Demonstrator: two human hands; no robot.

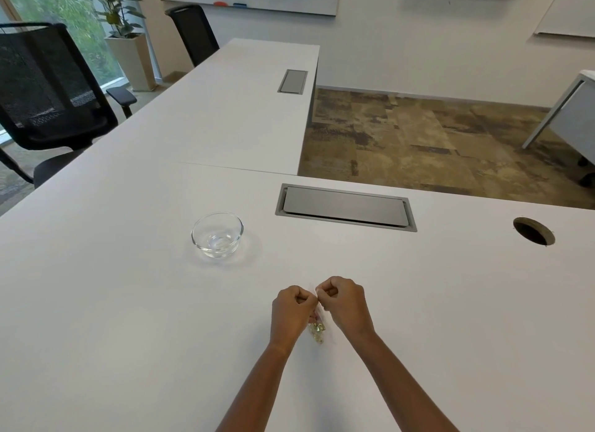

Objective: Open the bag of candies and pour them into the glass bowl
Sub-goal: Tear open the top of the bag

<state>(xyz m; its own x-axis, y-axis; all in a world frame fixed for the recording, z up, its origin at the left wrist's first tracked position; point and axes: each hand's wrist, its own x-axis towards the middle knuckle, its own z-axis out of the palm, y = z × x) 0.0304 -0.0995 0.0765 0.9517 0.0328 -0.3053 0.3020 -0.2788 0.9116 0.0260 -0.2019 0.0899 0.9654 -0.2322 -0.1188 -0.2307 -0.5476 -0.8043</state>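
Your left hand [291, 309] and right hand [344, 299], both curled into fists, pinch the top of the small clear plastic bag of yellow candies [317, 328]; the empty round glass bowl [217, 234] sits apart.

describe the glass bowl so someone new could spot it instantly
On the near white table, look left of the grey rectangular cable hatch and beyond the two hands. The glass bowl sits alone there: small, round, clear and empty, the only glassware on the table.

Bright, even daylight, seemingly from the window [48, 19]; wide-angle edges bend.
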